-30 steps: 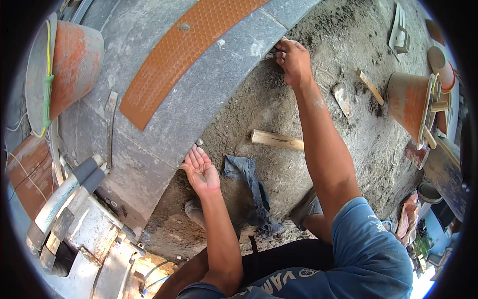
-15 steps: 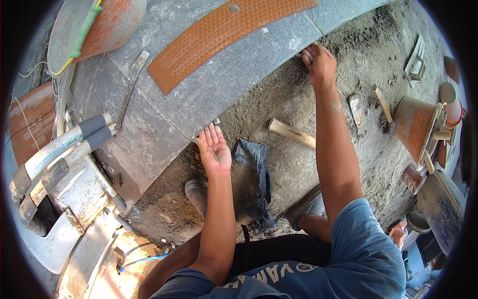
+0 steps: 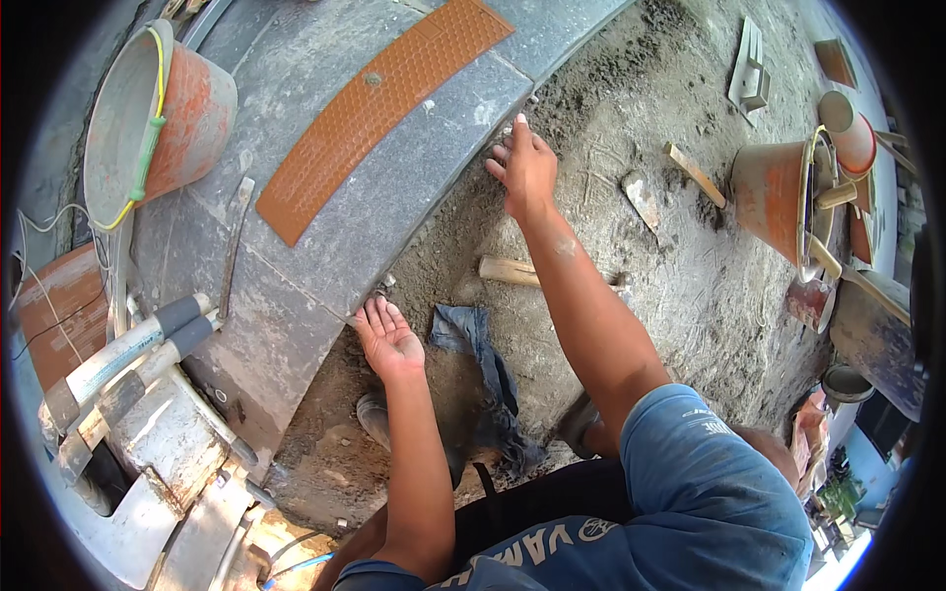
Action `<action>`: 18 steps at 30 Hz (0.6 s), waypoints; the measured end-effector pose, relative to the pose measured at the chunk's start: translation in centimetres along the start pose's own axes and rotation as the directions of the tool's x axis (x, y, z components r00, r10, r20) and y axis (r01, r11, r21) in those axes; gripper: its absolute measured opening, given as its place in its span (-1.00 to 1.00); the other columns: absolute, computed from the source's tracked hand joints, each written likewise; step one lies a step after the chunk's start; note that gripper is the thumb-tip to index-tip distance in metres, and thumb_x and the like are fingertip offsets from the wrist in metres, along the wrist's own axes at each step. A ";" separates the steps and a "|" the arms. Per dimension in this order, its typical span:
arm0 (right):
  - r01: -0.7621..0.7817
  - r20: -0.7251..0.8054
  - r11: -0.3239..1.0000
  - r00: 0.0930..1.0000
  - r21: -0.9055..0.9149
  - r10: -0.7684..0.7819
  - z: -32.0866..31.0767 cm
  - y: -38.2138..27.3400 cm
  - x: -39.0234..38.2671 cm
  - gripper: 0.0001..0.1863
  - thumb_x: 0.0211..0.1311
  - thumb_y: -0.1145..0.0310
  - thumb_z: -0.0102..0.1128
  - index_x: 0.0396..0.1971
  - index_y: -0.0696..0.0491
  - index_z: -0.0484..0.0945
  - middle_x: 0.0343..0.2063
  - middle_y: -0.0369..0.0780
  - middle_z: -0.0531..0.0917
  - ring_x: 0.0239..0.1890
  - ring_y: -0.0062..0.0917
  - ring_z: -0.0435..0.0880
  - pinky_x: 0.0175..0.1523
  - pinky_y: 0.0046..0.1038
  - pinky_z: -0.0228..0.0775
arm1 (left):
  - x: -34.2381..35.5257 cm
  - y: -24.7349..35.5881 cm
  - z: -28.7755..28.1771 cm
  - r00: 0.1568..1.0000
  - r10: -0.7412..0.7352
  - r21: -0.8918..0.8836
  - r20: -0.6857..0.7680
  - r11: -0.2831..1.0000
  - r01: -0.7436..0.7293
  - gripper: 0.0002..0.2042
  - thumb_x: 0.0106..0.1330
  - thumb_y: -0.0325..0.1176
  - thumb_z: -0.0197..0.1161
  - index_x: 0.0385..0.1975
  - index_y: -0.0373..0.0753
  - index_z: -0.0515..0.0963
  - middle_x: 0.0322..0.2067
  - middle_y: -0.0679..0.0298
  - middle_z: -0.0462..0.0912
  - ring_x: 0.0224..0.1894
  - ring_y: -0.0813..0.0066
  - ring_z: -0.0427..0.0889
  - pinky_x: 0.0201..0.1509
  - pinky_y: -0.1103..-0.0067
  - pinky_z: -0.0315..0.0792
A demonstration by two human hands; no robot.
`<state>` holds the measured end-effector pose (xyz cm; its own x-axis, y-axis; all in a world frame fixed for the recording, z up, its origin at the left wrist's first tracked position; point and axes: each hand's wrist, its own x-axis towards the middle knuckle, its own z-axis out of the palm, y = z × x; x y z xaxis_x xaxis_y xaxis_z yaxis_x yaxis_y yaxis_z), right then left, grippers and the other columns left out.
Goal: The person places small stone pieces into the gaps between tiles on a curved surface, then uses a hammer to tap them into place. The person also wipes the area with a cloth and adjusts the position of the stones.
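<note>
A large grey stone slab [image 3: 434, 138] lies in front of me, its curved edge bordering rough sandy mortar. Palm up and fingers stretched, my left hand [image 3: 394, 340] has its fingertips at the slab's edge by a joint; whether they reach beneath it I cannot tell. My right hand [image 3: 530, 172] is farther along the same edge, fingers loosely bent and spread, with nothing seen in them. A curved brown textured strip [image 3: 370, 113] rests on top of the slab. Between my arms lie a wooden handle [image 3: 507, 271] and a dirty blue cloth [image 3: 483, 350].
Left of me are a mortar-stained bucket [image 3: 192, 123] with a green handle grip, a flat metal bar [image 3: 236, 241] and grey-white pipes [image 3: 128, 360]. To the right are a notched trowel [image 3: 749, 74], a wood-handled trowel [image 3: 645, 202], and another orange bucket [image 3: 774, 197].
My right hand has come off the slab edge near the far joint and moved closer along it, fingers loosening. My left hand stays by the near joint. The view has shifted.
</note>
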<state>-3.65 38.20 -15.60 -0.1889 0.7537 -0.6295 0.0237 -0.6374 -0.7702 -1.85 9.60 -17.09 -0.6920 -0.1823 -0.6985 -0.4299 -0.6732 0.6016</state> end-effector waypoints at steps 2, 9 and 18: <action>-0.031 -0.001 1.000 1.000 -0.005 0.031 0.0 0.9 -1.2 -0.45 0.28 -0.08 0.10 -0.27 0.23 0.53 -0.42 -0.22 0.55 -0.40 -0.60 0.51 -0.36 -0.53 0.44 | -0.7 0.3 0.3 0.999 0.042 0.072 0.014 0.997 -0.043 -0.47 0.31 -0.21 0.24 0.15 -0.38 0.25 0.14 0.08 0.40 0.01 0.28 0.52 0.09 0.43 0.47; -0.235 0.259 0.972 0.940 0.025 0.221 -0.4 1.2 -2.3 0.07 0.10 -0.27 0.20 0.22 0.45 0.10 0.22 0.20 0.25 0.26 -0.10 0.31 0.33 -0.22 0.17 | -2.6 0.3 2.6 0.954 0.298 0.323 -0.015 0.905 -0.277 -0.53 0.28 -0.45 0.21 0.10 -0.57 0.23 0.07 -0.10 0.43 0.09 0.11 0.49 0.23 0.37 0.38; -0.181 0.175 0.980 0.971 0.085 0.164 0.1 2.3 -1.9 -0.20 -0.05 -0.24 0.37 -0.16 0.28 0.52 -0.45 -0.29 0.46 -0.43 -0.62 0.37 -0.27 -0.55 0.29 | -1.9 0.5 1.9 0.939 0.335 0.280 0.082 0.896 -0.345 -0.62 0.26 -0.46 0.21 -0.01 -0.54 0.32 -0.02 -0.10 0.50 0.05 0.20 0.53 0.28 0.41 0.33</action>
<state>-3.29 35.31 -16.22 -0.3516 0.5991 -0.7194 -0.0262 -0.7744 -0.6321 -1.89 11.00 -14.76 -0.8413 -0.3379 -0.4219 -0.3089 -0.3401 0.8882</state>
